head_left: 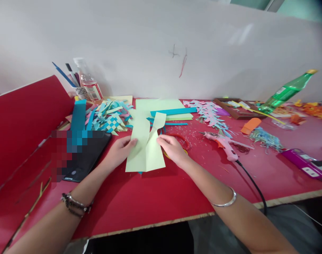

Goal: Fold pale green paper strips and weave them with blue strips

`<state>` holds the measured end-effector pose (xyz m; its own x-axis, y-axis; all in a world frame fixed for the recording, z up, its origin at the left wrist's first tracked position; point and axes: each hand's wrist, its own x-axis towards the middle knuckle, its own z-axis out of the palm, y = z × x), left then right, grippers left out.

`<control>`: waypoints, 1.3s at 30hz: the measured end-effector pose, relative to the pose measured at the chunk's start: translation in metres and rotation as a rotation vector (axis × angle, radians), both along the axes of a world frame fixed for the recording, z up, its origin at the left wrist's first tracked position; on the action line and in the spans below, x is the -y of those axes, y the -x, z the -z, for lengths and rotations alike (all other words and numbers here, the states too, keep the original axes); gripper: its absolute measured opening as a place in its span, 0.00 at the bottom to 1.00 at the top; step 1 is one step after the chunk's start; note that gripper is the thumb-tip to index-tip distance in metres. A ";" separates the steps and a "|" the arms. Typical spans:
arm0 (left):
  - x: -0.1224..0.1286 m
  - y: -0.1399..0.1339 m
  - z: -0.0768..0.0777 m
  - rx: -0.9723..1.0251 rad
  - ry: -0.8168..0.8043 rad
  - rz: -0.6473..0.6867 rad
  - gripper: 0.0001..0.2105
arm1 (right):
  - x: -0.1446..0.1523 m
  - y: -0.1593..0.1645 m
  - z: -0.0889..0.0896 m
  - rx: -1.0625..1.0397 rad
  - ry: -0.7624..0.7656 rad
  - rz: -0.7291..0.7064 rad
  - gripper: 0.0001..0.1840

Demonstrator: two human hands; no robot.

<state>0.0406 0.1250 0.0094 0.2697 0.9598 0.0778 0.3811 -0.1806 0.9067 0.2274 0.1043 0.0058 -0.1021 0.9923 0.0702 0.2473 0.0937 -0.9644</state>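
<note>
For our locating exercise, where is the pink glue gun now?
In the head view, the pink glue gun lies on the red table, right of the right hand, with the pink-and-blue paper garland just beyond it.

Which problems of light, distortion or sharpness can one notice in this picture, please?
Head view: pale glare streaks on the white wall, upper right; top right corner darkened; the clear bottle and green bottle lean outward, perhaps from lens distortion; a blocky pixelated patch covers part of the black device; the pale green paper shows fairly crisp edges.
</note>
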 end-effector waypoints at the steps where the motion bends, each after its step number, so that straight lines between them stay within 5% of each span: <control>1: 0.000 0.001 0.000 -0.037 -0.034 -0.028 0.18 | 0.000 0.001 0.001 -0.014 0.011 0.018 0.13; 10: 0.007 -0.001 -0.003 -0.141 -0.301 -0.248 0.15 | -0.001 0.004 0.006 -0.107 0.073 0.043 0.20; 28: 0.003 0.001 -0.005 -0.070 -0.279 -0.381 0.16 | 0.000 0.000 0.002 -0.064 0.054 -0.089 0.20; 35: 0.004 -0.005 0.000 0.131 0.115 -0.014 0.22 | -0.002 -0.002 0.006 0.002 -0.029 -0.013 0.20; 39: 0.005 -0.003 0.000 0.062 0.131 -0.079 0.23 | -0.003 -0.002 0.007 -0.026 -0.066 0.003 0.20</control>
